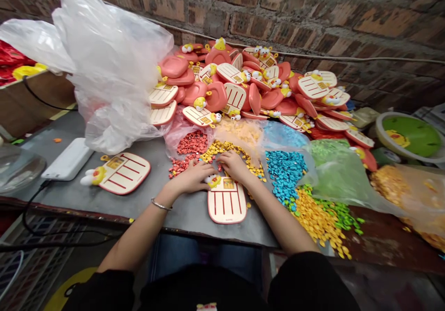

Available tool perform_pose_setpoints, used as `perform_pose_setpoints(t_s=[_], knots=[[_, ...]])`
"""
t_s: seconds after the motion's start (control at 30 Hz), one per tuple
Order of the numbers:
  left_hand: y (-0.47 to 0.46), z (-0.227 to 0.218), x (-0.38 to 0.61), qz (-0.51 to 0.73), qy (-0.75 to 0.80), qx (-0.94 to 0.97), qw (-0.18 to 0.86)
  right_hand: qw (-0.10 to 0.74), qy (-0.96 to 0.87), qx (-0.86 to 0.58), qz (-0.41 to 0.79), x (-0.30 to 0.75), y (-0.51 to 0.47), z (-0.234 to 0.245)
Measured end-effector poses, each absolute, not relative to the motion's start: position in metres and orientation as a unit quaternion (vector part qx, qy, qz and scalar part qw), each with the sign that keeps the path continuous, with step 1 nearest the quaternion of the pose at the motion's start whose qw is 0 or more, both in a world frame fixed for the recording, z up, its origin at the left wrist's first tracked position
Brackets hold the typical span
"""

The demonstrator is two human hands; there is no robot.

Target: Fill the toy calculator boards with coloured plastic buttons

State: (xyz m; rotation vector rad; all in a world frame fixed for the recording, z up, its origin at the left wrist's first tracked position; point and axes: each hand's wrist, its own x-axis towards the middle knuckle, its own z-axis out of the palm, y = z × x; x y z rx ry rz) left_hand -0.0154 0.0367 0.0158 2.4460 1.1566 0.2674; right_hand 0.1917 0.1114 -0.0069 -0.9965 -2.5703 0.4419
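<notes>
A toy board [227, 204] with a cream face, dark red slots and a yellow bird's head lies at the table's front edge. My left hand [194, 176] comes from the left, its thumb and fingers closed about the bird's head. Just right of it, my right hand [234, 166] bends its fingers inward above the head. Small red bits lie by its fingertips; whether they pinch one is too small to tell. Beyond both hands spread small red pieces [193, 143] and yellow pieces [255, 167]. A second toy board [127, 174] lies face up at left.
Many similar boards [236, 95] are heaped against the brick wall [243, 14]. Blue pieces [285, 172], orange-yellow pieces [320, 213] and green pieces [340, 213] spill out at right. A plastic bag [114, 56], white power bank [67, 160] and cable [29, 204] occupy the left.
</notes>
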Motion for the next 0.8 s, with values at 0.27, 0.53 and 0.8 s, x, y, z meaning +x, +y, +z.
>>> perform_pose_setpoints(t_s=[0.27,0.53,0.8], knots=[[0.039,0.007,-0.017,0.117,0.42,0.871,0.225,0.142,-0.94,-0.254,0.178,0.198,0.113,-0.01],[0.037,0.01,-0.014,0.123,0.417,0.875,0.214,0.283,-0.87,-0.331,0.23,0.232,0.089,-0.005],[0.033,0.014,-0.013,0.103,0.388,0.883,0.245,0.321,-0.834,-0.403,0.197,0.265,0.043,-0.016]])
